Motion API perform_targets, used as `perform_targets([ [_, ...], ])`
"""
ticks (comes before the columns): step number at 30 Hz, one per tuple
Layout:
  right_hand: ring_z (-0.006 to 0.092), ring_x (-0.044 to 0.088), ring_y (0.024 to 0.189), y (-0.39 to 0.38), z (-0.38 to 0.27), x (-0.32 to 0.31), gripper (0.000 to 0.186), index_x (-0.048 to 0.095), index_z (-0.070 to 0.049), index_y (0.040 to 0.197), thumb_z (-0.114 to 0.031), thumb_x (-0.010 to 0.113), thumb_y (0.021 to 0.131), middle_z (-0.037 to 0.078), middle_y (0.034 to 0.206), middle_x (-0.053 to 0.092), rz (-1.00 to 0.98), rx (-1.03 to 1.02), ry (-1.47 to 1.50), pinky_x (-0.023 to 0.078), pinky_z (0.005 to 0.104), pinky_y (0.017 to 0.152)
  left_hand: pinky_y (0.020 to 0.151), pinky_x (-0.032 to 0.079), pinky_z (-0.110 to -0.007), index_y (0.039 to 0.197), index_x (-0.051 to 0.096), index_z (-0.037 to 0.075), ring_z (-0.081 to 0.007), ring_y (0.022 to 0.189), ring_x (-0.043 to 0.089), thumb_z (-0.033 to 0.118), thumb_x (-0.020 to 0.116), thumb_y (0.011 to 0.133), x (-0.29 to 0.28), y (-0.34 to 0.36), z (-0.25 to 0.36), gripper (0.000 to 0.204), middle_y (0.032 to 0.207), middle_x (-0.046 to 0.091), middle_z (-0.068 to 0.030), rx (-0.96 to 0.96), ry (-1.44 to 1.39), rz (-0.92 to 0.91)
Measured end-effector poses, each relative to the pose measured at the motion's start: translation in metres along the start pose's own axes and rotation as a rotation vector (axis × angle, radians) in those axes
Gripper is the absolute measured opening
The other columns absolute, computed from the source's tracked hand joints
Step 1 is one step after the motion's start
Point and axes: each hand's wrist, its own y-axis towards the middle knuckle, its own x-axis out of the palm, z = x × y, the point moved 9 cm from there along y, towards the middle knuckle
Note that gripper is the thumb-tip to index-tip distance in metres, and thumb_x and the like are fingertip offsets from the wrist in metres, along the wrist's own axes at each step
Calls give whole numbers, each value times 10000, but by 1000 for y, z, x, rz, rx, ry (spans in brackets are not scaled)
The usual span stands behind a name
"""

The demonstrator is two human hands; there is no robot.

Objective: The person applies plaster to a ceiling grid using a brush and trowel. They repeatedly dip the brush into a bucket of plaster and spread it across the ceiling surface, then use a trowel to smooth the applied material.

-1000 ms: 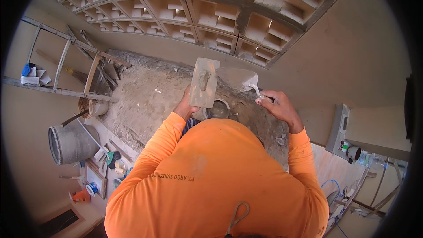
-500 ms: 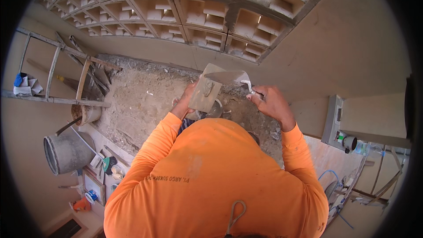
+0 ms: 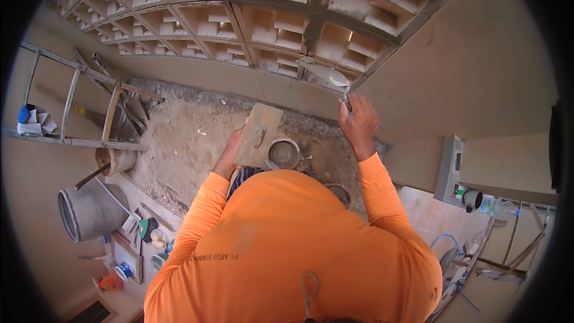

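Note:
My left hand [image 3: 230, 154] grips a flat rectangular mortar board [image 3: 266, 121] from its left side. A small lump of grey mortar [image 3: 259, 136] sits on the board's face. My right hand [image 3: 360, 121] is closed round the handle of a trowel [image 3: 326, 74], raised ahead and to the right of the board. The trowel's blade points left, in front of the lower edge of the ventilation block wall [image 3: 278, 34]; whether it touches the blocks I cannot tell. Just right of the board, a round bucket [image 3: 284, 154] holds grey material.
Sandy rubble [image 3: 185, 137] covers the ground ahead. A wooden ladder [image 3: 72, 98] leans at the left, above a large grey tub [image 3: 92, 208] and a smaller bucket [image 3: 119, 158]. At the right a grey box-like fixture [image 3: 451, 167] juts from the wall [image 3: 472, 66].
My right hand has lifted the trowel up and away from the board, toward the ventilation blocks. My left hand and the board have shifted slightly left and down, uncovering the bucket.

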Motion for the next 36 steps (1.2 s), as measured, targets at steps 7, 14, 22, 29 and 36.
perform_targets([
  [7, 355, 642, 807, 5, 17, 47, 199, 666, -75, 941, -228, 742, 837, 118, 851, 616, -61, 64, -50, 509, 480, 697, 615, 569, -347, 1137, 651, 64, -213, 768, 690, 312, 530, 1019, -93, -31, -51, 301, 963, 685, -59, -168, -308, 252],
  [14, 390, 680, 851, 23, 25, 54, 226, 685, -67, 965, -262, 717, 856, 160, 927, 673, -187, 154, -60, 539, 507, 720, 737, 591, -390, 1231, 598, 100, -218, 919, 682, 292, 507, 1028, -123, -34, -75, 293, 1070, 666, -67, -75, -543, 254],
  [22, 418, 669, 872, 49, 21, 36, 241, 701, -66, 991, -277, 687, 876, 173, 940, 681, -352, 218, -54, 526, 516, 746, 689, 583, -361, 1199, 612, 94, -214, 869, 680, 264, 505, 1031, -106, -21, -66, 262, 1029, 666, -63, -47, -522, 210],
  [29, 386, 666, 943, 23, 21, 20, 266, 714, -87, 1057, -292, 687, 890, 145, 1034, 698, -118, 270, 67, 528, 483, 784, 662, 579, -346, 1187, 615, 83, -208, 834, 680, 277, 523, 1023, -100, -25, -64, 270, 1004, 667, -57, -77, -501, 228],
  [36, 395, 674, 959, 40, 45, 51, 351, 733, -96, 1108, -373, 671, 900, 157, 1048, 716, -307, 205, 62, 535, 467, 828, 665, 582, -354, 1198, 613, 93, -217, 859, 685, 288, 515, 1024, -110, -25, -71, 279, 1028, 673, -61, -90, -519, 246],
])
